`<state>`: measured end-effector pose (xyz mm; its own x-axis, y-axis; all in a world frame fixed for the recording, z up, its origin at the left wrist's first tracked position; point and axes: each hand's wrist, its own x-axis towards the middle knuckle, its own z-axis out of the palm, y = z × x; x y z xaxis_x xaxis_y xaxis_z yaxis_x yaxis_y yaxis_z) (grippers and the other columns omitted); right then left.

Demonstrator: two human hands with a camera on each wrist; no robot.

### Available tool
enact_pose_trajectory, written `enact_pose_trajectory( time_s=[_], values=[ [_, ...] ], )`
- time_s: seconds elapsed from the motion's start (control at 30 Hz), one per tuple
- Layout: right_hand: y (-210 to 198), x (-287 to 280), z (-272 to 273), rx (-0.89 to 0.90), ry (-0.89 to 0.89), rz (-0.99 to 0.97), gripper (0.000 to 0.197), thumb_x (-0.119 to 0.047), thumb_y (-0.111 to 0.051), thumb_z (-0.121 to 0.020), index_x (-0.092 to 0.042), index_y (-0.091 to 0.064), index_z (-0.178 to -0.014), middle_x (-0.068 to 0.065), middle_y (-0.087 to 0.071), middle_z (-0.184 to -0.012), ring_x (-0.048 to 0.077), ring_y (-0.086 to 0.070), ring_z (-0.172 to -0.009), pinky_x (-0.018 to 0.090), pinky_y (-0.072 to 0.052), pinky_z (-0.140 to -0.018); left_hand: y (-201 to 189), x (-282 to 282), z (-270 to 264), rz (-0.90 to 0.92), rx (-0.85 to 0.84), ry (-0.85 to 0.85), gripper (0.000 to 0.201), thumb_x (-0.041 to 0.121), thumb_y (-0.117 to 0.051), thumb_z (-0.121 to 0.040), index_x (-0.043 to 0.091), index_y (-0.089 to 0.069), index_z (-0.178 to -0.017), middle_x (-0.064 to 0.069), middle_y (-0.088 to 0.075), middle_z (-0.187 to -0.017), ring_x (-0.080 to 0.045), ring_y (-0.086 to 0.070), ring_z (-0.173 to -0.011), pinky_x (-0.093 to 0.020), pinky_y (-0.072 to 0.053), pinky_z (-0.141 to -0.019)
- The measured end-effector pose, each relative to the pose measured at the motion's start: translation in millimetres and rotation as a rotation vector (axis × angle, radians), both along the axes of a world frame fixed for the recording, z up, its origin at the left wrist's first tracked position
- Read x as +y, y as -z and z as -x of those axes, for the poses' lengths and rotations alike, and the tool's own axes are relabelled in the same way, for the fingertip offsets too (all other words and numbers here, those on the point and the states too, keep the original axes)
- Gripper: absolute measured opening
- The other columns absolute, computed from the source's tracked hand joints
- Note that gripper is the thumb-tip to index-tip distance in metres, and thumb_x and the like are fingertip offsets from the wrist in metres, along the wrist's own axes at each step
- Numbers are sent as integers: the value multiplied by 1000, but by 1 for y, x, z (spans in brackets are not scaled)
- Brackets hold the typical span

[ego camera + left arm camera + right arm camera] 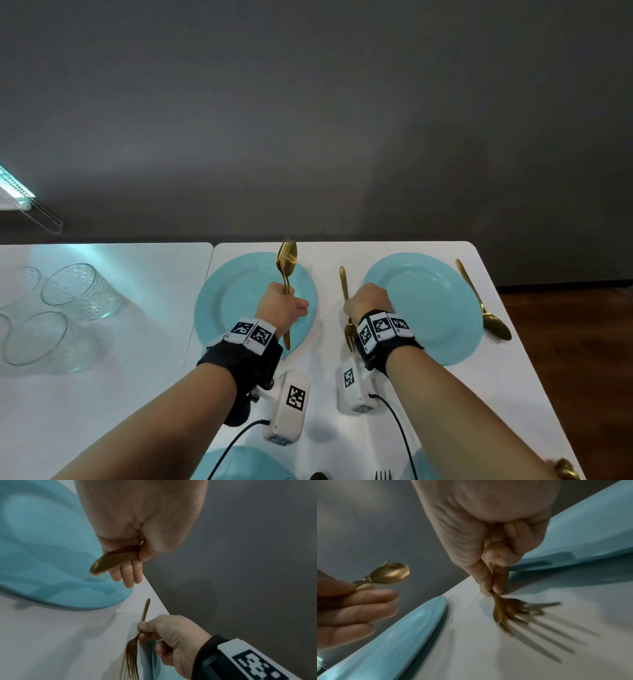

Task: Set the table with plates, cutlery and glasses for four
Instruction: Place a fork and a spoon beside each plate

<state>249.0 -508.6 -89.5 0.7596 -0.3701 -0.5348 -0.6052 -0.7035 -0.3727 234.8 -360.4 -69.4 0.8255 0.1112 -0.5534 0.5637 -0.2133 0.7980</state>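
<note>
Two teal plates stand side by side at the table's far edge, the left plate [226,294] and the right plate [428,308]. My left hand [291,305] hovers over the left plate and grips a gold spoon and fork bundle [287,260], heads up; the spoon bowl [390,573] also shows in the right wrist view. My right hand [356,305] pinches a gold fork [343,281] between the plates, tines [505,609] toward me and low at the tabletop. Whether they touch it is unclear. A gold spoon [486,308] lies right of the right plate.
Several clear glasses [78,291] stand on the adjoining white table at left. Near me, more teal plate rims [239,462], a dark fork [383,474] and a gold spoon [567,469] sit at the front edge. A grey wall lies beyond the table, wooden floor to the right.
</note>
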Motion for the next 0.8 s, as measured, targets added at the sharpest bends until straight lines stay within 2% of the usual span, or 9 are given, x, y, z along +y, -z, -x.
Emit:
enact_pose_trajectory(
  time_s=[0.2, 0.27, 0.33, 0.43, 0.53, 0.6, 0.67, 0.7, 0.8],
  values=[
    [-1, -8, -1, -34, -15, 82, 15, -13, -55, -88, -6, -65, -97, 11, -68, -105, 29, -66, -95, 32, -52, -75, -3, -1, 3, 40, 8, 13, 10, -1, -36, -95, 4, -37, -104, -22, -58, -94, -28, -57, -80, -23, -43, -61],
    [-2, -10, -1, -32, -24, 108, 15, -12, -55, -88, -6, -65, -98, 10, -68, -105, 28, -66, -96, 31, -50, -74, -1, -1, 3, 49, 6, 21, 11, -2, -40, -94, 4, -40, -103, -21, -59, -95, -28, -58, -79, -24, -45, -61],
    [-2, -11, 0, -34, -33, 121, 15, -11, -55, -88, -6, -65, -98, 10, -68, -105, 27, -66, -95, 30, -48, -71, 0, -2, 4, 49, 3, 23, 11, -2, -43, -93, 5, -44, -102, -25, -62, -100, -29, -60, -81, -25, -47, -61],
    [-1, -11, 2, -38, -45, 134, 15, -11, -55, -88, -6, -65, -98, 10, -67, -104, 27, -65, -95, 29, -46, -68, -4, -6, 6, 33, 19, 28, 12, -1, -42, -94, 6, -43, -103, -28, -62, -115, -39, -65, -96, -31, -51, -69],
    [1, -12, 3, -55, -57, 154, 16, -11, -54, -88, -6, -65, -99, 10, -67, -105, 27, -65, -95, 28, -46, -68, -10, -10, 10, 34, 45, 49, 11, -1, -32, -97, 5, -36, -105, -29, -58, -121, -44, -60, -110, -34, -48, -78],
    [2, -13, 2, -62, -60, 165, 17, -11, -54, -88, -7, -65, -100, 11, -67, -105, 27, -65, -96, 29, -46, -69, -11, -11, 11, 31, 47, 54, 12, 0, -30, -97, 5, -36, -106, -28, -59, -119, -39, -64, -98, -29, -49, -73],
    [3, -15, 1, -68, -53, 171, 18, -11, -53, -88, -7, -64, -101, 11, -67, -106, 28, -65, -97, 30, -48, -72, -8, -10, 13, 16, 29, 53, 14, 1, -32, -96, 6, -38, -108, -23, -62, -110, -25, -63, -74, -24, -48, -60],
    [4, -16, 1, -72, -49, 174, 18, -11, -53, -88, -7, -64, -102, 11, -67, -107, 28, -65, -97, 30, -49, -73, -7, -9, 14, 11, 28, 53, 15, 1, -33, -96, 5, -39, -110, -19, -61, -104, -20, -60, -68, -23, -47, -57],
    [7, -19, -1, -79, -37, 177, 18, -12, -53, -89, -8, -63, -103, 11, -66, -108, 28, -64, -98, 31, -50, -76, -6, -8, 15, 9, 39, 50, 16, 2, -33, -97, 6, -40, -111, -14, -60, -98, -19, -60, -68, -22, -47, -56]
  ],
)
